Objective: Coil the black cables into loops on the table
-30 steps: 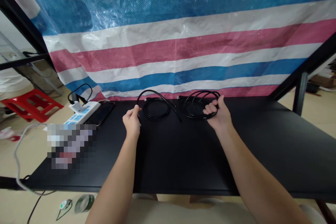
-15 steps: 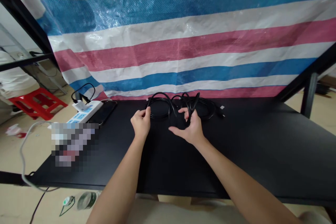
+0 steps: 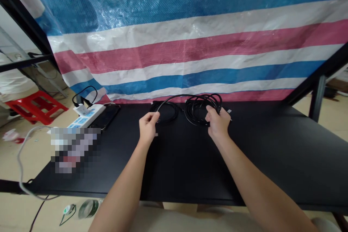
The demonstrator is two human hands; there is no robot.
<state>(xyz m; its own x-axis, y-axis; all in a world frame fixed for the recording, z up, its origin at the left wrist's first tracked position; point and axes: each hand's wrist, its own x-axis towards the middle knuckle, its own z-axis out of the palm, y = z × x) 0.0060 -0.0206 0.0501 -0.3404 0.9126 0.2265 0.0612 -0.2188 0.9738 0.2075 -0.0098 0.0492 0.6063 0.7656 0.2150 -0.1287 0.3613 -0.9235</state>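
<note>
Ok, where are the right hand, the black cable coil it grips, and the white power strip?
Right hand (image 3: 218,123): head view, back of the hand.
Black cable coil (image 3: 186,111): head view, left edge of the loop.
White power strip (image 3: 89,113): head view, top face.

Blue, white and pink striped tarp (image 3: 174,40) hanging behind a black table (image 3: 190,166) with dark metal legs (image 3: 314,98), and a red plastic stool (image 3: 36,105) on the pale floor (image 3: 16,166) off to the left.

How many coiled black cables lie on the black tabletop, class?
2. One black cable coil lies beyond the left hand; a second black cable coil sits in the right hand. Hands may hide more.
</note>
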